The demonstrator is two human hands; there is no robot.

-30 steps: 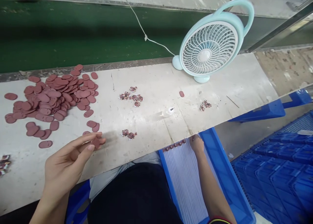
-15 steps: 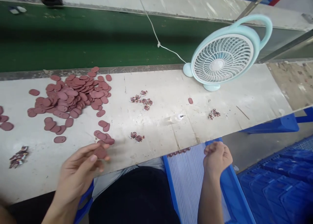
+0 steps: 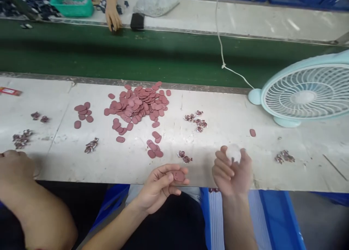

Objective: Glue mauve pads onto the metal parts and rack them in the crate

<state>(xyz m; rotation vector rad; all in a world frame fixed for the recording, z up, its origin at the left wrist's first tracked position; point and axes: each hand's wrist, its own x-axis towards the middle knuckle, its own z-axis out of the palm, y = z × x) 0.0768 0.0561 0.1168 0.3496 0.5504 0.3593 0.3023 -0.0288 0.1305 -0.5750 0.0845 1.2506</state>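
Note:
My left hand (image 3: pixel 163 186) pinches a flat reddish-brown oval piece (image 3: pixel 179 176) with small dark holes, just above the table's near edge. In my right hand (image 3: pixel 233 172), blurred by motion, is a small translucent white bottle (image 3: pixel 233 152) with a dark tip, held between thumb and fingers. A large heap of similar oval pieces (image 3: pixel 136 104) lies beyond my left hand, with a smaller cluster (image 3: pixel 155 149) closer in. Small shiny brown-and-white parts (image 3: pixel 184 157) lie between my hands, and another group (image 3: pixel 196 121) sits farther back.
A light-blue fan (image 3: pixel 304 95) stands at the right, its white cord (image 3: pixel 222 53) crossing the green belt (image 3: pixel 163 53). Another person's arm (image 3: pixel 35 199) rests at the left. Across the belt, a co-worker's hand (image 3: pixel 113 17) is near a green basket (image 3: pixel 72 4). A blue crate (image 3: pixel 280 217) sits below the table edge.
My right hand has moved from above the blue crate to the table and picked up the bottle. My left hand has lifted the oval piece away from the cluster. The view has swung left.

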